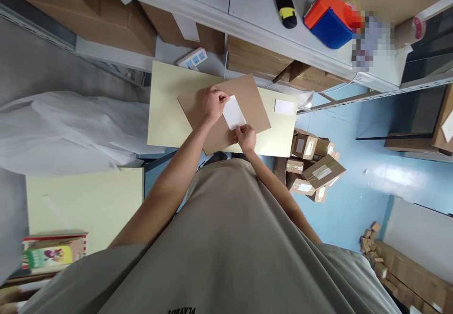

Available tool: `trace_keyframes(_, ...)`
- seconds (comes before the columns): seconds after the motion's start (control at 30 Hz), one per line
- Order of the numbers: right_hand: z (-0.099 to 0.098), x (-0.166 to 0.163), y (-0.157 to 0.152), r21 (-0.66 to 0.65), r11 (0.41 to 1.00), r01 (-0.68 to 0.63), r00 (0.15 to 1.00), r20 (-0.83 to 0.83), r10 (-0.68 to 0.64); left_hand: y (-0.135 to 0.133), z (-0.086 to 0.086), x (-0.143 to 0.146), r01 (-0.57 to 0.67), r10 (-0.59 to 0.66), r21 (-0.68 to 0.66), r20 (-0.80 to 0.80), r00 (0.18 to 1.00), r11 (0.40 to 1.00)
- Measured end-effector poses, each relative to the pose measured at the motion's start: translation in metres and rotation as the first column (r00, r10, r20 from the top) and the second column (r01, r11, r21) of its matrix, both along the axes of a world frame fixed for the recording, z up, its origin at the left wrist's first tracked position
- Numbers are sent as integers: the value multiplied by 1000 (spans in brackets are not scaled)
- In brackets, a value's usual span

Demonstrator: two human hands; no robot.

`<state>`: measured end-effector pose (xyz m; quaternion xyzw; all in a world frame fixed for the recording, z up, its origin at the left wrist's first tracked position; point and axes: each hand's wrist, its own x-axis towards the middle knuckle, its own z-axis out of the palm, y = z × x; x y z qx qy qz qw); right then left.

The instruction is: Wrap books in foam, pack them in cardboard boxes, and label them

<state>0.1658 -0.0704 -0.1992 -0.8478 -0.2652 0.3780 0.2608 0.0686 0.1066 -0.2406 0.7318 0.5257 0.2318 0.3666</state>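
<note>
A flat brown cardboard piece (253, 99), perhaps a closed box, lies at a slant on the pale yellow table (164, 106). Over its middle is a white rectangular label (234, 114) with rounded corners. My left hand (213, 103) pinches the label's upper left corner between thumb and fingers. At the lower right corner, my right hand (246, 138) pinches the label too. Whether the label is stuck down or held just above the cardboard, I cannot tell. A second white label or slip (284, 107) lies on the table's right part.
Behind the table runs a grey shelf (208, 0) bearing a black-and-yellow cutter (285, 10) and an orange-and-blue tape dispenser (331, 21). A power strip (193, 59) sits below it. Cardboard boxes (313, 165) are piled on the right floor; white plastic sheeting (71, 130) lies left.
</note>
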Motion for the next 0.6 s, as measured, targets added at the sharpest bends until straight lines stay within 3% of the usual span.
trace_keyframes(0.17, 8, 22, -3, -55, 997, -61, 998, -9, 61, -1, 4, 3, -14, 14, -7, -9, 1000, 1000)
trace_keyframes(0.3, 12, 36, -2, 26, 986, -164, 982, 98, 161, -1, 9, 5, -28, 29, -34, 9, 1000, 999)
trace_keyframes(0.47, 4, 35, 25, 34, 875, -484, 853, 241, 463, -3, 17, 3, 0, 0, -23, -23, 1000, 1000)
trace_keyframes(0.6, -8, 42, 66, 25, 817, -576, 794, 254, 552, -3, 22, 1, 39, -40, -20, -51, 998, 999)
